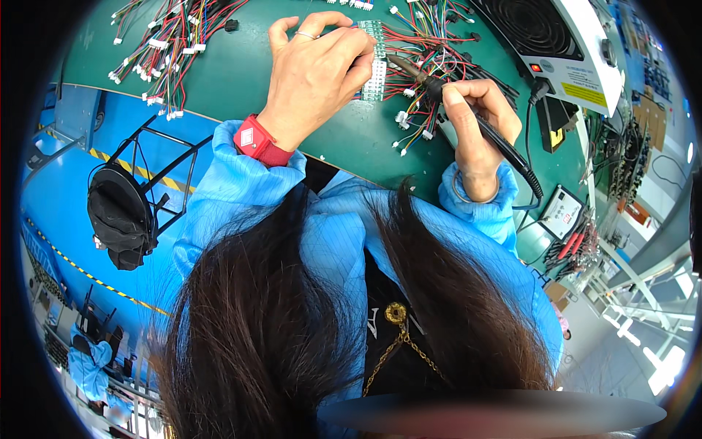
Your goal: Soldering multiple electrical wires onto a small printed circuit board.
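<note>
My right hand (482, 121) grips a soldering iron (434, 89) like a pen. The iron's metal end reaches left to a strip of small green-and-white circuit boards (374, 77). Over the left edge of that strip is my left hand (314, 73), fingers bent and thumb drawn in toward the index finger. What sits between those fingertips is hidden by the hand. Red, black and other thin wires with white connectors (417, 44) spread out from the right side of the boards and lie under the iron.
On the green bench top (248, 80), a bundle of wires with white plugs (172, 51) lies at far left. A white fan unit (563, 44) stands at far right, a small control box (561, 212) nearer me. A black stool (121, 208) is on the blue floor at left.
</note>
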{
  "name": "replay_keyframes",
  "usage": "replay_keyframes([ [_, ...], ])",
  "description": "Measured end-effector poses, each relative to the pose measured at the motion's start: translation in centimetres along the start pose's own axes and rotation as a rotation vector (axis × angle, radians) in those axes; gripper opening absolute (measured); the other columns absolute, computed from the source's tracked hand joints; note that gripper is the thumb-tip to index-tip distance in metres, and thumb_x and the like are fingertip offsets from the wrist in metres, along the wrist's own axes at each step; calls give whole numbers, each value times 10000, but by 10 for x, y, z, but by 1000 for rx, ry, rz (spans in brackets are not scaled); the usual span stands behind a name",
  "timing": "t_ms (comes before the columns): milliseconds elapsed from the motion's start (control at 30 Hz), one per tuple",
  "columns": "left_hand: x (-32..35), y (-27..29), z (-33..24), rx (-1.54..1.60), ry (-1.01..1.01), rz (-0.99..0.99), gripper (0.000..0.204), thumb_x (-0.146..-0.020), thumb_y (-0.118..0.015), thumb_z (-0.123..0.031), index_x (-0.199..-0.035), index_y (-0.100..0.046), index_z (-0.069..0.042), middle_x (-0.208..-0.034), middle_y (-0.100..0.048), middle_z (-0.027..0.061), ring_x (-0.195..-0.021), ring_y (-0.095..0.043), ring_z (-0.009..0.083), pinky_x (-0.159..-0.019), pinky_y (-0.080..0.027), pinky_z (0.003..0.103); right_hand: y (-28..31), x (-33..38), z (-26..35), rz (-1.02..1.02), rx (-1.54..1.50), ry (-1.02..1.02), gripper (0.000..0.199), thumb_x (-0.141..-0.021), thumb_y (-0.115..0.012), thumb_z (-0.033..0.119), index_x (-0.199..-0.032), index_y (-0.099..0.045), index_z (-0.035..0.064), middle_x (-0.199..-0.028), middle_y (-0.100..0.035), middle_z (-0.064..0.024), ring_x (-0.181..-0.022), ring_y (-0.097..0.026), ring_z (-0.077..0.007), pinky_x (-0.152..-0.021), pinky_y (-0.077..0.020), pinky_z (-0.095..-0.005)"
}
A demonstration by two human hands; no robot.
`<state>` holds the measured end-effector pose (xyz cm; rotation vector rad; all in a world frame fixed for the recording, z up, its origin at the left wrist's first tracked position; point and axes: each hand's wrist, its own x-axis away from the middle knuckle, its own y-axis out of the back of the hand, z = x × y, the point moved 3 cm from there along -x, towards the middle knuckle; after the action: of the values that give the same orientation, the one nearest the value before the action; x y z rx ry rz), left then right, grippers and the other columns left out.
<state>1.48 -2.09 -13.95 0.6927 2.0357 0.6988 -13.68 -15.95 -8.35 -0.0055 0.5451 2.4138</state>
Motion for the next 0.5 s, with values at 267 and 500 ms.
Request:
replay_keyframes([
  [267,0,-2,-1,-31,-1,-19,105,-813,-732,-165,-882,-654,-170,-958,-721,-102,-1068,-603,154,-949,-330,444,0,0,2,8,-3,3,100,-876,-702,45,-888,-662,-45,-715,-670,-53,-632,-603,-67,-571,-460,-211],
  [500,0,-2,-2,-20,13,-14,90,-823,-727,-172,-873,-653,-164,-971,-727,-95,-1072,-604,163,-956,-321,444,-1,2,1,5,0,-16,91,-873,-696,36,-887,-663,-47,-721,-668,-52,-637,-600,-67,-572,-456,-209],
])
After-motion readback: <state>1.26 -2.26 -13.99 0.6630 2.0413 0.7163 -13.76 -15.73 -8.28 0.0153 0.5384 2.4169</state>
